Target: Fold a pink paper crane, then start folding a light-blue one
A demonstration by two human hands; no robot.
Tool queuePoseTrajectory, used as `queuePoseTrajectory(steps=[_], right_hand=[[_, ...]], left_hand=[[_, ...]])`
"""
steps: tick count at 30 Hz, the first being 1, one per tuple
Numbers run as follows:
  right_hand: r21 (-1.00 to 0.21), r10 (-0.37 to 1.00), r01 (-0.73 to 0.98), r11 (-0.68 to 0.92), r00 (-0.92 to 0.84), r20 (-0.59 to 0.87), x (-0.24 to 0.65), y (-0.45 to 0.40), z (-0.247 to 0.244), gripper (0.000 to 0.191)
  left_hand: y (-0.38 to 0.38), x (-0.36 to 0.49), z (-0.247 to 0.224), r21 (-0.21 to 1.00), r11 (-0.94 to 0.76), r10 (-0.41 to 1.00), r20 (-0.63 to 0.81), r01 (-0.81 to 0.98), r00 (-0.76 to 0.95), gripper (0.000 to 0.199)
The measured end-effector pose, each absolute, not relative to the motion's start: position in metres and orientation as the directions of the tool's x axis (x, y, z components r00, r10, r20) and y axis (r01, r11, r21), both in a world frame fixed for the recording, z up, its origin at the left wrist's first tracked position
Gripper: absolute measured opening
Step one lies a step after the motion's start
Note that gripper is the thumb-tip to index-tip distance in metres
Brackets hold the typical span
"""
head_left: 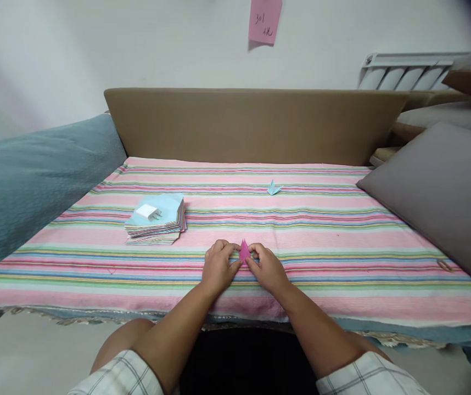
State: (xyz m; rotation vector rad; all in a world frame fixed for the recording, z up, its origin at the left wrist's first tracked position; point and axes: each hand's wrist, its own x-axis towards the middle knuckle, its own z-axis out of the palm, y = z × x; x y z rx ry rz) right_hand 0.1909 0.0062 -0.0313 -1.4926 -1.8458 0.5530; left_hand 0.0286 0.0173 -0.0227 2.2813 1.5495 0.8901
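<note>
A small folded piece of magenta paper (244, 253) stands between my two hands, its pointed, split tip facing away from me. My left hand (220, 265) pinches its left edge with thumb and forefinger. On the opposite edge, the thumb and forefinger of my right hand (267, 267) are closed on the same paper. Farther off, to the right of the hands, lies a light blue folded paper crane (274, 188). Left of my hands sits a stack of coloured paper (157, 225), with a white plug adapter (147, 212) on top.
A striped cloth (313, 230) covers the seat. A brown backrest (256, 126) rises behind it, a blue cushioned side (38, 181) stands at left, and a grey pillow (445, 192) leans at right. Near the pillow lies a small brown loop (444, 266). A pink note (264, 22) hangs on the wall.
</note>
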Motion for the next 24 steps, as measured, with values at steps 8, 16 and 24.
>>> queuePoseTrajectory(steps=[8,16,24], right_hand=[[-0.822,0.958,0.5,0.272,-0.061,0.28,0.19,0.007,-0.033,0.011],[-0.972,0.983,0.151,0.182,-0.044,0.177,0.186,0.009,-0.035,0.013],[-0.969,0.978,-0.17,0.177,-0.081,0.193,0.186,0.005,-0.023,0.026]], left_hand=[[0.019,0.027,-0.029,0.562,-0.434,0.892,0.378,0.704,0.248,0.036],[0.023,0.024,-0.025,0.644,-0.381,0.924,0.298,0.663,0.242,0.052],[0.018,0.03,-0.008,0.954,-0.211,0.952,0.152,0.211,0.266,0.025]])
